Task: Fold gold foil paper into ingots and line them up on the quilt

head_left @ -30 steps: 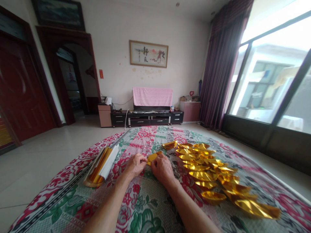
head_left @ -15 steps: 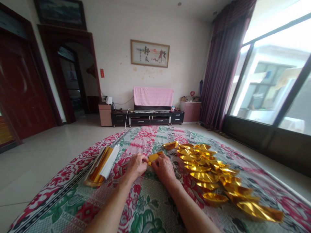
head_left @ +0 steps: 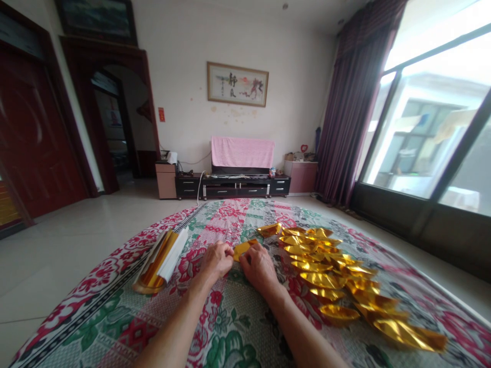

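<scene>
On the flowery cloth (head_left: 218,314), the left hand (head_left: 218,260) pinches gold paper (head_left: 241,249); the right hand (head_left: 262,266) curls over its other end, perhaps steadying it, but I cannot tell its grip. Gold boats (head_left: 320,279) at three o'clock and curled sheets (head_left: 171,260) at nine likely leave working room.

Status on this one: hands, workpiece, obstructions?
Left fingers at left edge of gold paper, right fingers over its right end. Grip unclear. Gold shapes right, curled sheets left, neither in the way.
</scene>
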{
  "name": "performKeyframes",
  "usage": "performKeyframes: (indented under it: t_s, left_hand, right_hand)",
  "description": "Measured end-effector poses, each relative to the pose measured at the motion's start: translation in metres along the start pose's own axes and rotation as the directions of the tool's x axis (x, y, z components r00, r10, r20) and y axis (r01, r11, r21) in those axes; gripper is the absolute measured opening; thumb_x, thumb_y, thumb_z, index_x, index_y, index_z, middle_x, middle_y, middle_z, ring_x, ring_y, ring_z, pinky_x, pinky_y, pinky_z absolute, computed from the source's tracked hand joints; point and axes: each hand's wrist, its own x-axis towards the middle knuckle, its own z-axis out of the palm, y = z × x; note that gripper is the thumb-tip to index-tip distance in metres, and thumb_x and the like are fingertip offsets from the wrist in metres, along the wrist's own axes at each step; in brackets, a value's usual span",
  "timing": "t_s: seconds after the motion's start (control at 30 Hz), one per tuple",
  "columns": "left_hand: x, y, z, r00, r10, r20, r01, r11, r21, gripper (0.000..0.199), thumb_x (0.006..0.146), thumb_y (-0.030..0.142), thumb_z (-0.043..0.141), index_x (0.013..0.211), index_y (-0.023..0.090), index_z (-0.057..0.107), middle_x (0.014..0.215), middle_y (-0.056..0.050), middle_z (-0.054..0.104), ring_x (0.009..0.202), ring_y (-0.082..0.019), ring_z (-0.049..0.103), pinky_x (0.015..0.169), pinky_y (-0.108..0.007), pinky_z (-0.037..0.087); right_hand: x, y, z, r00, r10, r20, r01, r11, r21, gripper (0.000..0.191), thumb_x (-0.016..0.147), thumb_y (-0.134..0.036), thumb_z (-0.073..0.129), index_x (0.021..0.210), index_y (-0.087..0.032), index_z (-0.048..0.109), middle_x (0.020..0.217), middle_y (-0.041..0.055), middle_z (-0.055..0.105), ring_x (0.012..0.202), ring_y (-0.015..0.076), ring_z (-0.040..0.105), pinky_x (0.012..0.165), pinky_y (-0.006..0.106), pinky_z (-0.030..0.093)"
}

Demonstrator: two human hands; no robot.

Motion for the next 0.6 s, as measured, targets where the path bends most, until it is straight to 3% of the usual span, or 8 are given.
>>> performKeyframes:
  t_s: [0.23, 0.6]
  left_hand:
    - [0.0006, -0.0007, -0.0003, 1.000, -0.003, 0.022, 0.003, 1.000, 0.001, 0.018, 0.069, 0.011, 0.054, 0.077, 0.019, 0.068, 0.090, -0.002, 0.065, 0.088, -0.015, 0.058, 0.081, -0.024, 0.042]
    - [0.0000, -0.0006, -0.0002, 1.000, -0.016, 0.025, 0.016, 1.000, 0.004, 0.018, 0.069, 0.010, 0.055, 0.078, 0.020, 0.068, 0.090, -0.002, 0.065, 0.088, -0.015, 0.058, 0.081, -0.024, 0.042]
  right_hand:
    - [0.0020, -0.0027, 0.0025, 0.997, 0.072, 0.014, -0.072, 0.997, -0.029, 0.017, 0.076, -0.021, 0.054, 0.061, -0.016, 0.061, 0.075, 0.0045, 0.057, 0.074, 0.0133, 0.052, 0.070, 0.022, 0.036]
    - [0.0019, 0.0001, 0.0033, 0.996, 0.088, -0.007, -0.088, 0.996, 0.023, 0.010, 0.074, -0.021, 0.057, 0.067, -0.016, 0.062, 0.076, 0.0037, 0.056, 0.077, 0.0139, 0.052, 0.073, 0.022, 0.037]
